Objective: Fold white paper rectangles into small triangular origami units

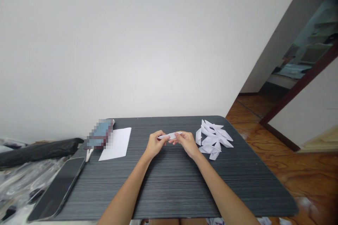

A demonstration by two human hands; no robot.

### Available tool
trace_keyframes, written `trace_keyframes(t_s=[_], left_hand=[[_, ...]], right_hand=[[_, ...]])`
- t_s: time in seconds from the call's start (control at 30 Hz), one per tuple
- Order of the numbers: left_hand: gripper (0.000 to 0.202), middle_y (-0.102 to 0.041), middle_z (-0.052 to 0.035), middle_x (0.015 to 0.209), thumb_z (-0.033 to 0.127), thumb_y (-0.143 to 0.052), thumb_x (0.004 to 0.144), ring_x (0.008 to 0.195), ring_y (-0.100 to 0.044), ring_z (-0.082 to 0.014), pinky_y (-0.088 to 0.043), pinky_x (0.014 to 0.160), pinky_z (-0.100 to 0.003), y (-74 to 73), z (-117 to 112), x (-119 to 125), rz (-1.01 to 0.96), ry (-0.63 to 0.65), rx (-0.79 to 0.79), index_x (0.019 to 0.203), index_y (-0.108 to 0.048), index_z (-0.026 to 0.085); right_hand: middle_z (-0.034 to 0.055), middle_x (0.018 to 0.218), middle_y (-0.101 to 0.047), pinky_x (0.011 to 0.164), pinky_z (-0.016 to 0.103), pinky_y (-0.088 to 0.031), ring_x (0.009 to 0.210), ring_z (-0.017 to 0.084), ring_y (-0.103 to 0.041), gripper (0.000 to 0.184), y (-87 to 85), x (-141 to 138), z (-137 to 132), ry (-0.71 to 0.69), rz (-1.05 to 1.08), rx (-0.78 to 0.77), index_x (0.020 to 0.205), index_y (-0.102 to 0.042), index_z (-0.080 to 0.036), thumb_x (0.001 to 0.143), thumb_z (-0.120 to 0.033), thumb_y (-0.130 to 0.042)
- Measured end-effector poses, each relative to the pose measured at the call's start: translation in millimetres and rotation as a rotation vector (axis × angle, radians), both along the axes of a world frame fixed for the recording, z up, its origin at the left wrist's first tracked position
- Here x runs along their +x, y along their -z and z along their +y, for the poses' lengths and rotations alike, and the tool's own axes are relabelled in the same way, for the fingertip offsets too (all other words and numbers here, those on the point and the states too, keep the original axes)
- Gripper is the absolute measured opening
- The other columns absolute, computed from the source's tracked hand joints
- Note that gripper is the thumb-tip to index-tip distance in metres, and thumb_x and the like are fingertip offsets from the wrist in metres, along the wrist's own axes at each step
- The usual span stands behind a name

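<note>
Both my hands meet above the middle of the dark striped table (169, 182). My left hand (155, 145) and my right hand (186, 142) pinch the two ends of a narrow folded strip of white paper (171, 135), held level just over the tabletop. Fingers of both hands are closed on it. Just to the right of my right hand lies a pile of several folded white paper triangles (213, 139). A flat white sheet of paper (116, 143) lies to the left of my left hand.
A dark phone (59, 189) lies at the table's left edge, with a blurred blue object (100, 134) behind it. A long black bundle (39, 150) and plastic clutter sit left of the table. Wooden floor (277, 154) and a doorway are at the right.
</note>
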State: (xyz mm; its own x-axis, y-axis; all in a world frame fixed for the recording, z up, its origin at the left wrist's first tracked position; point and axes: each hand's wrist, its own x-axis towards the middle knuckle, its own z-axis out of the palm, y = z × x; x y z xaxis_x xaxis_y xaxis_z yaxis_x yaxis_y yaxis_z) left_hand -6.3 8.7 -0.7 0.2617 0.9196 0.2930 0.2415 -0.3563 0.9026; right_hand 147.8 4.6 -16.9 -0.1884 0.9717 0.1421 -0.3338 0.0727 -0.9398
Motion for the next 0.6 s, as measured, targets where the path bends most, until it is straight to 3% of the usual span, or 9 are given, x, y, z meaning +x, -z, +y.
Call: trace_keyframes(t_s=[0.13, 0.23, 0.4, 0.6], left_hand=[[0.035, -0.050, 0.0017, 0.039, 0.041, -0.044, 0.077, 0.031, -0.036, -0.0045, -0.025, 0.035, -0.016, 2.2, 2.2, -0.3, -0.089, 0.057, -0.150, 0.063, -0.053, 0.011], [0.033, -0.054, 0.0007, 0.043, 0.042, -0.046, 0.075, 0.028, -0.041, -0.0059, -0.024, 0.031, -0.016, 5.3, 2.6, 0.8, -0.127, 0.074, -0.231, 0.070, -0.052, 0.011], [0.028, -0.056, 0.0011, 0.048, 0.039, -0.058, 0.068, 0.037, -0.049, -0.0069, -0.037, 0.041, -0.017, 5.7, -0.2, 0.5, -0.037, 0.099, -0.150, 0.069, -0.054, 0.011], [0.038, -0.057, -0.0020, 0.046, 0.042, -0.043, 0.078, 0.033, -0.047, -0.0066, -0.031, 0.037, -0.016, 4.8, 0.6, 0.3, -0.021, 0.147, -0.175, 0.063, -0.055, 0.009]], right_hand=[[0.0064, 0.060, -0.064, 0.055, 0.028, -0.045, 0.056, 0.016, -0.062, 0.027, -0.1, 1.2, -0.5, -0.052, 0.048, -0.021, 0.072, -0.059, -0.011, 0.075, -0.037, -0.051], [0.0045, 0.057, -0.063, 0.050, 0.025, -0.043, 0.051, 0.014, -0.060, 0.024, 0.7, -0.3, -0.7, -0.023, 0.045, -0.010, 0.072, -0.058, -0.012, 0.074, -0.035, -0.053], [0.0016, 0.052, -0.061, 0.046, 0.022, -0.039, 0.047, 0.011, -0.054, 0.017, 3.4, -5.3, -1.2, 0.039, -0.071, 0.041, 0.068, -0.060, -0.012, 0.063, -0.028, -0.064], [0.0035, 0.051, -0.062, 0.048, 0.025, -0.040, 0.046, 0.013, -0.054, 0.025, 3.7, -3.0, 1.0, 0.020, -0.122, 0.023, 0.070, -0.060, -0.012, 0.070, -0.037, -0.056]])
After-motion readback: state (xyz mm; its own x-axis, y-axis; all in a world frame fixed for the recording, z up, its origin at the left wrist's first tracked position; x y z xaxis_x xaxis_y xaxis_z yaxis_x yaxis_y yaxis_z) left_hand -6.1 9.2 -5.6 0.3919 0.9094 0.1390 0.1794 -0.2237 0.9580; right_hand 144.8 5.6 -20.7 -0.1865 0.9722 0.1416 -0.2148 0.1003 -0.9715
